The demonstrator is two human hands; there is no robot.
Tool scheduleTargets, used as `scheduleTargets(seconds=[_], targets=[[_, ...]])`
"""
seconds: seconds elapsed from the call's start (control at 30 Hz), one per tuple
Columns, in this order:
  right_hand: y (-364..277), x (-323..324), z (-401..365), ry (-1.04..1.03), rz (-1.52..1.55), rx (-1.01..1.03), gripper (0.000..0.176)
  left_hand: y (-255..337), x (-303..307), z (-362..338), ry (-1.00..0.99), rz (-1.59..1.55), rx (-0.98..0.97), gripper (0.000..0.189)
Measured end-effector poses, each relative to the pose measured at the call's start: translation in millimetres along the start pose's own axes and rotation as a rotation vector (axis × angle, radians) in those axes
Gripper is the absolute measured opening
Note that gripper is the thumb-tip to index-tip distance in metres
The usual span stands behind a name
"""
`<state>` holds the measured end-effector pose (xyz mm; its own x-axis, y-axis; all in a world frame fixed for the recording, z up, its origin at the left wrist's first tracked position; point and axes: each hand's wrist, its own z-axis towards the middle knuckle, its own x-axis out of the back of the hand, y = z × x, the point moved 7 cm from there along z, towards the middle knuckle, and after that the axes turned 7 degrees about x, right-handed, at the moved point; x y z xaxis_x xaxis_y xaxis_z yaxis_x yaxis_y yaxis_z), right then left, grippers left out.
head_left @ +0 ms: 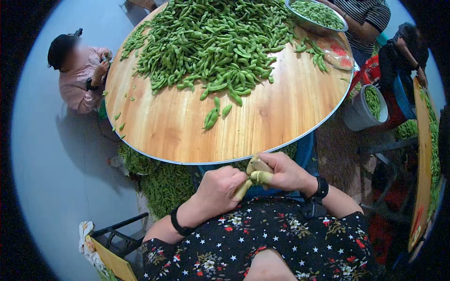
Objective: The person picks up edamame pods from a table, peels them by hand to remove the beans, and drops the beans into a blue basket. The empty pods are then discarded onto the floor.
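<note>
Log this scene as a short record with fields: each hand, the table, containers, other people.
left hand: left hand curled shut, meeting the right one below the table edge
right hand: right hand curled, beige-wrapped fingers; what they pinch is unclear
table: round wooden table bearing a heap of green bean pods
containers: metal bowl and grey plastic bucket, both holding pods
people: person in a pink top; person in a striped top

Big round wooden table [262, 126] with a metal rim, and the far half is buried under a heap of green soybean pods [211, 42]. A steel bowl [309, 27] of more pods sits at the far right edge, with a clear plastic bag [340, 55] just beside it. A few stray pods [213, 114] lie near the middle, and little green bits [119, 119] along the left edge.
</note>
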<state>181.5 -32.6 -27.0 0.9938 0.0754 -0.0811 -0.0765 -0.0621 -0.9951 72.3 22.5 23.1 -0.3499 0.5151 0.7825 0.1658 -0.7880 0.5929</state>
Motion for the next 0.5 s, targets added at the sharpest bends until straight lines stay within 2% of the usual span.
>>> scheduleTargets(seconds=[0.03,0.07,0.1,0.13,0.2,0.27,0.3,0.37,0.43,0.5], targets=[[-1.6,0.4,1.0,-0.005,-0.217,0.14,0.016,-1.1,3.5,-6.0,-0.069,0.031,0.041,0.013],[0.5,1.1,1.9,-0.009,-0.212,0.14,0.016,-3.9,7.4,-13.0,-0.141,0.06,0.084,0.015],[-2.6,0.8,2.4,-0.012,-0.351,0.205,0.015,-9.8,13.3,-20.6,-0.181,0.153,0.129,0.015],[-5.4,-0.2,1.7,-0.014,-0.492,0.27,0.015,-21.6,15.2,-33.4,-0.295,0.257,0.233,0.018],[-3.2,1.3,-0.5,-0.026,-0.544,0.268,0.016,-34.2,40.8,-47.5,-0.384,0.447,0.424,0.018],[-2.4,0.5,-1.4,-0.04,-0.654,0.266,0.018,-39.5,59.1,-38.4,-0.27,0.475,0.465,0.017],[-4.9,-0.2,0.3,-0.042,-0.656,0.269,0.018,-41.4,65.8,-28.9,-0.16,0.423,0.42,0.017],[-5.6,2.6,3.7,-0.009,-0.532,0.164,0.02,-50.3,69.0,-4.3,0.092,0.448,0.383,0.015],[-9.7,2.6,4.2,-0.008,-0.487,0.178,0.023,-67.3,65.7,24.6,0.288,0.365,0.322,0.015],[-11.7,2.6,2.9,-0.007,-0.441,0.188,0.027,-80.8,57.0,44.5,0.281,0.382,0.341,0.016]])
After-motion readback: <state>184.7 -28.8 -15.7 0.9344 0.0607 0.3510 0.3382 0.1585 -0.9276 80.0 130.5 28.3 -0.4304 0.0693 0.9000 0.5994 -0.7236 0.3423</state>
